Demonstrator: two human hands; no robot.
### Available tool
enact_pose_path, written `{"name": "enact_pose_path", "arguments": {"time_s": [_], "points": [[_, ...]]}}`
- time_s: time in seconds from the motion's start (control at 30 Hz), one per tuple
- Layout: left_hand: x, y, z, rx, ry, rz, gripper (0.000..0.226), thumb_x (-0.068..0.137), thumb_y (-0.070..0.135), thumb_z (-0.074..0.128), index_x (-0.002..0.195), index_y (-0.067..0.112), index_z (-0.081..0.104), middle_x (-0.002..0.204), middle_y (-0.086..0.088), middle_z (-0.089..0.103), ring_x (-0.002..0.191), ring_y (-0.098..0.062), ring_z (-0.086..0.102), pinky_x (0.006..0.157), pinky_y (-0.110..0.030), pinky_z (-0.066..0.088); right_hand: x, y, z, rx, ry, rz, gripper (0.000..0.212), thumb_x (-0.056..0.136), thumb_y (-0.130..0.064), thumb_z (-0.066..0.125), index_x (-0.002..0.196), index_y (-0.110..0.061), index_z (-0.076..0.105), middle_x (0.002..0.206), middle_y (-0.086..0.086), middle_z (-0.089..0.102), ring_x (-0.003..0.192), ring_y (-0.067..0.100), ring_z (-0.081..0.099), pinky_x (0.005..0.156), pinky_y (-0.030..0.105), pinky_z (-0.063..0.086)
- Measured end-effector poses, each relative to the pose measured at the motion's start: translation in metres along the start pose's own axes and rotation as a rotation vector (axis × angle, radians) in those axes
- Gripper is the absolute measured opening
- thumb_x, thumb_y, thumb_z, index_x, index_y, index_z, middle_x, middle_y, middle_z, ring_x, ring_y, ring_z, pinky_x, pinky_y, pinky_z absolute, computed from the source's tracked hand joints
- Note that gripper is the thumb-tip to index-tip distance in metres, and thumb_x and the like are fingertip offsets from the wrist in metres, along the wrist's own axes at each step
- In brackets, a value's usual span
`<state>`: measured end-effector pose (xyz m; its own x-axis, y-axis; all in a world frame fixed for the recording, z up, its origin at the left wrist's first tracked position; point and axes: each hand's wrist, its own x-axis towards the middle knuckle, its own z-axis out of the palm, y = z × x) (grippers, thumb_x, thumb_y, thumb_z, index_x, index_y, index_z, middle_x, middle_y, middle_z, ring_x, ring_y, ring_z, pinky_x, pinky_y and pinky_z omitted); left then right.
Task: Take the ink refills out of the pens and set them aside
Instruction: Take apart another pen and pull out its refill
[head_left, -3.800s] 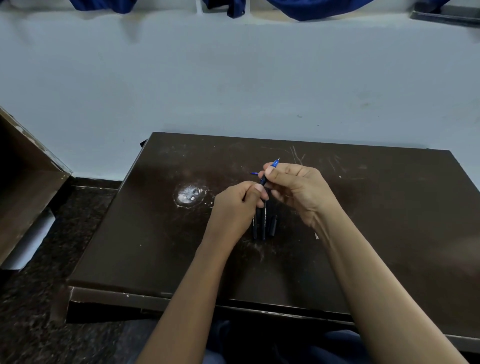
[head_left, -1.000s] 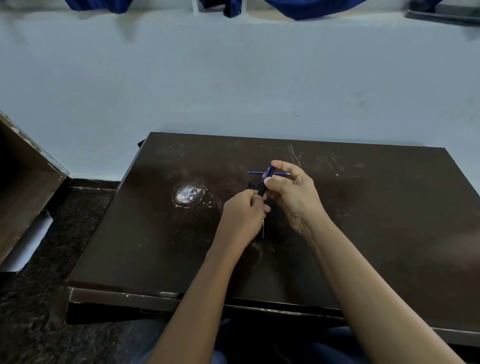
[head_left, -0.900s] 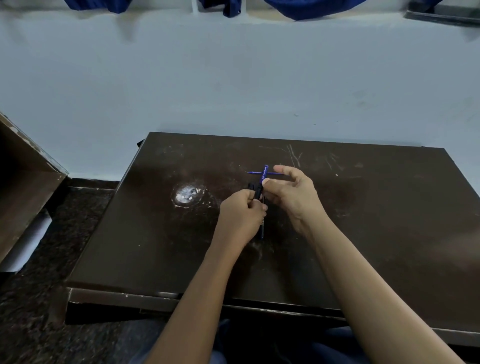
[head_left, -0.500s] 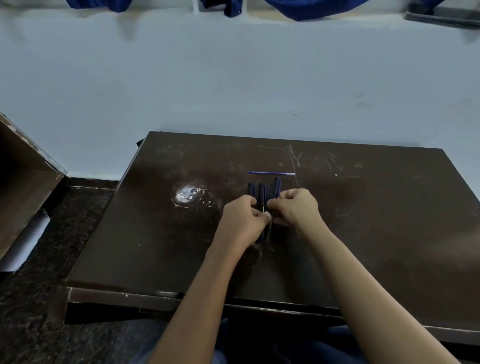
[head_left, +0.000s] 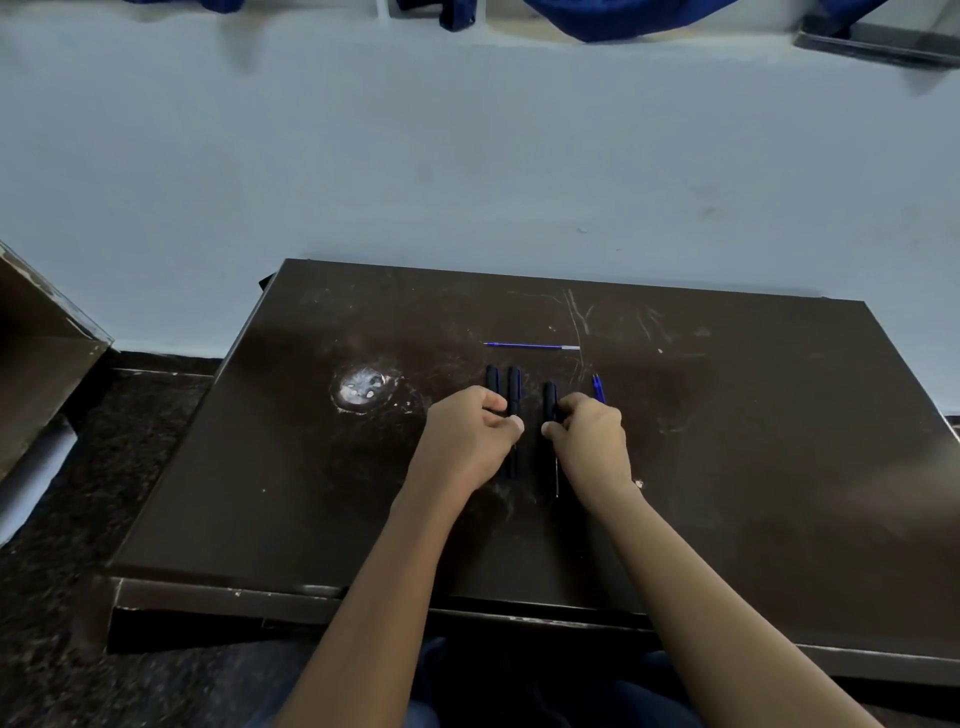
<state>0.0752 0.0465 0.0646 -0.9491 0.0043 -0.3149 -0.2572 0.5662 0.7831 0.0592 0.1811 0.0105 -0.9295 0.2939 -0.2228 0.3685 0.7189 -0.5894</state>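
Three black pens lie side by side, pointing away from me, on the dark brown table (head_left: 779, 467). My left hand (head_left: 467, 441) is curled over the two left pens (head_left: 503, 382), thumb and fingers pinched on the inner one. The third black pen (head_left: 549, 397) is under the closed fingers of my right hand (head_left: 589, 441). A thin blue ink refill (head_left: 530, 346) lies crosswise on the table just beyond the pens. A short blue pen part (head_left: 598, 388) shows just past my right knuckles; I cannot tell if it is held.
A whitish worn patch (head_left: 361, 388) marks the table left of the pens. The table backs onto a pale blue wall (head_left: 467, 156). A brown board (head_left: 36, 353) leans at the far left above dark speckled floor (head_left: 78, 519).
My right hand has lowered from holding up the blue pen part. Both hands now rest on the black pens, which are spread slightly apart. The blue part now shows beside my right hand.
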Motion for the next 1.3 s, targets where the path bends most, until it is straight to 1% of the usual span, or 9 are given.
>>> {"name": "enact_pose_path", "arguments": {"time_s": [0.17,0.27,0.4,0.67,0.8,0.9,0.97,1.1,1.3], "points": [[0.001,-0.001,0.000,-0.007,0.013,0.001,0.028,0.091,0.025,0.061,0.118,0.017,0.060,0.087,0.011,0.058,0.069,0.002,0.053,0.054,-0.013,0.038,0.004,-0.010,-0.005,-0.282,-0.142,0.054,0.036,0.085,-0.015,0.068,0.117,-0.005,0.053,0.113,0.015,0.061,0.103,0.035,0.063,0.084,0.047,0.055],[0.001,0.000,-0.001,-0.013,0.006,-0.005,0.027,0.091,0.026,0.060,0.117,0.018,0.061,0.087,0.012,0.059,0.067,0.001,0.054,0.049,-0.014,0.037,0.003,-0.010,0.000,-0.352,-0.221,0.057,0.041,0.086,-0.010,0.065,0.124,-0.004,0.050,0.121,0.015,0.057,0.109,0.033,0.061,0.087,0.041,0.055],[0.000,0.002,-0.001,-0.021,0.012,-0.010,0.027,0.091,0.027,0.060,0.117,0.019,0.061,0.091,0.010,0.061,0.067,0.000,0.055,0.046,-0.014,0.036,0.005,-0.006,0.002,-0.310,-0.182,0.038,0.039,0.087,-0.007,0.063,0.123,-0.005,0.048,0.120,0.015,0.056,0.107,0.032,0.061,0.085,0.038,0.055],[0.000,0.002,-0.001,-0.027,0.026,-0.013,0.026,0.091,0.025,0.060,0.116,0.018,0.062,0.087,0.011,0.059,0.069,0.002,0.053,0.051,-0.012,0.037,0.010,-0.002,0.000,-0.206,-0.143,0.034,0.043,0.086,-0.004,0.063,0.126,-0.008,0.048,0.116,0.015,0.060,0.101,0.032,0.064,0.084,0.046,0.056],[0.001,0.000,0.000,-0.032,0.041,-0.011,0.026,0.090,0.024,0.061,0.116,0.016,0.063,0.088,0.009,0.061,0.070,0.001,0.054,0.053,-0.011,0.037,0.008,-0.002,-0.001,-0.223,-0.137,0.003,0.036,0.087,-0.005,0.062,0.121,-0.004,0.050,0.113,0.017,0.062,0.099,0.032,0.065,0.083,0.043,0.056],[0.002,-0.001,-0.001,-0.029,0.071,-0.007,0.026,0.090,0.023,0.062,0.115,0.016,0.064,0.090,0.007,0.061,0.072,-0.001,0.055,0.056,-0.010,0.038,0.005,-0.005,-0.003,-0.246,-0.088,-0.035,0.032,0.089,-0.012,0.061,0.117,-0.004,0.050,0.113,0.015,0.060,0.100,0.033,0.063,0.074,0.035,0.053],[0.002,-0.002,-0.001,-0.030,0.094,0.001,0.025,0.090,0.023,0.062,0.114,0.015,0.064,0.089,0.008,0.060,0.070,0.001,0.054,0.055,-0.008,0.037,0.005,-0.009,-0.002,-0.211,-0.050,-0.083,0.031,0.088,-0.016,0.061,0.115,-0.005,0.051,0.111,0.014,0.060,0.099,0.033,0.062,0.075,0.037,0.051],[0.003,-0.003,-0.002,-0.033,0.122,0.003,0.025,0.089,0.022,0.062,0.113,0.015,0.065,0.091,0.006,0.062,0.071,0.001,0.054,0.056,-0.008,0.037,0.002,-0.013,0.007,-0.078,-0.181,-0.108,0.032,0.086,-0.021,0.066,0.114,-0.011,0.054,0.107,0.009,0.064,0.096,0.025,0.064,0.085,0.040,0.055],[0.003,-0.004,-0.001,-0.031,0.125,0.003,0.024,0.090,0.023,0.061,0.112,0.016,0.064,0.091,0.007,0.062,0.069,0.002,0.053,0.054,-0.010,0.035,0.000,-0.011,0.018,-0.112,-0.277,-0.063,0.032,0.086,-0.026,0.066,0.108,-0.009,0.052,0.103,0.015,0.064,0.089,0.032,0.067,0.078,0.045,0.057]]}}
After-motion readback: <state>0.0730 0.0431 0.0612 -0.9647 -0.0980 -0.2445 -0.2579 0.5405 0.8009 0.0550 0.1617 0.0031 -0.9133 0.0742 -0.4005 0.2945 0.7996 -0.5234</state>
